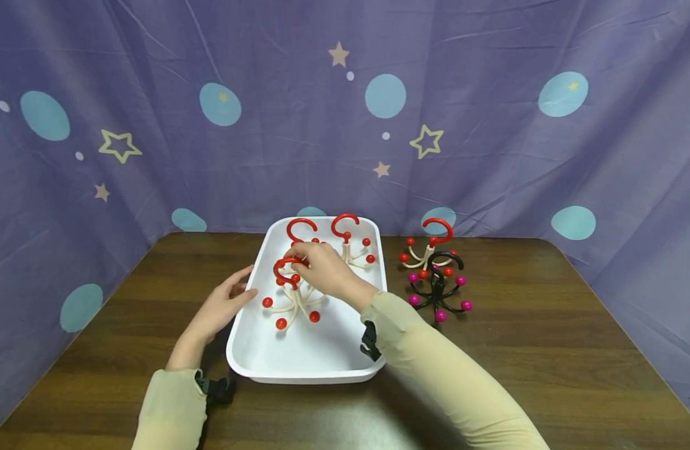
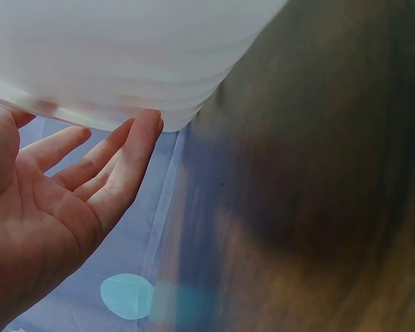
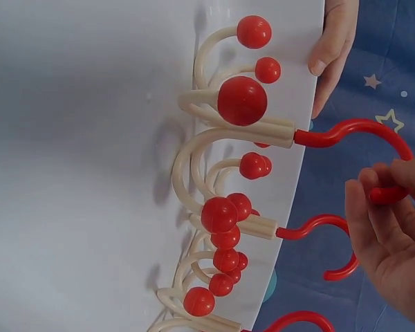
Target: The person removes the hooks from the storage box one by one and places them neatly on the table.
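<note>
A hook hanger with a red hook, cream arms and red ball tips is upright over the front half of a white tray. My right hand pinches the curved end of its hook, as the right wrist view shows. Whether its arms touch the tray floor I cannot tell. My left hand rests at the tray's left rim, its thumb over the edge. In the left wrist view, its loosely extended fingers touch the tray's outer wall. Two matching hangers, one red-hooked and another, stand further back inside.
Right of the tray, another red-hooked hanger stands on the brown wooden table. A black hanger with magenta balls stands just in front of it. Behind the table hangs a purple curtain with stars and blue spots.
</note>
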Demonstrator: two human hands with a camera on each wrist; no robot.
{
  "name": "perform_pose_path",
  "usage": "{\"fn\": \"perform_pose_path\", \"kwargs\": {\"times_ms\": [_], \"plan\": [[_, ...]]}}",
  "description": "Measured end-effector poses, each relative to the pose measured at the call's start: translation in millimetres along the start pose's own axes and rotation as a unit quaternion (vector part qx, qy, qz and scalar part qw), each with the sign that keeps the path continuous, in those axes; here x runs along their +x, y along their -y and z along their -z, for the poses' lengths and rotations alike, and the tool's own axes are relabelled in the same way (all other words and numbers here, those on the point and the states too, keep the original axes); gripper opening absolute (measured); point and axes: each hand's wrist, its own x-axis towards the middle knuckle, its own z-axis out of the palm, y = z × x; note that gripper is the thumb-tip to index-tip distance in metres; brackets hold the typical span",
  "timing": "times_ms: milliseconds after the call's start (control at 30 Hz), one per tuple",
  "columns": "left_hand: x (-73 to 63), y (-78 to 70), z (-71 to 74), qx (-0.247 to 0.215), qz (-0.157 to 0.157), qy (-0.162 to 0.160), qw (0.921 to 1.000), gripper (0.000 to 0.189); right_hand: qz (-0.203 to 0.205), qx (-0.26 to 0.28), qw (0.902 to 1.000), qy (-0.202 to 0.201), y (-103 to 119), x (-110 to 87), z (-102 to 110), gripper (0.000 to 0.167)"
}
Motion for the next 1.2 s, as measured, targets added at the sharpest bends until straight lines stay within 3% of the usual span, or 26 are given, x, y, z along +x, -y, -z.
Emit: {"fn": "perform_pose_path", "kwargs": {"times_ms": [900, 1200], "plan": [[-3.2, -2.0, -0.6, -0.01, -0.005, -0.002, 0.9999, 0.058, -0.002, 0.019, 0.9992, -0.034, -2.5, -5.4, 4.4, 0.012], [-2.8, -3.4, 0.1, -0.01, -0.006, -0.003, 0.9999, 0.058, -0.016, 0.066, 0.997, -0.038, 0.5, -6.7, 18.3, 0.012]]}}
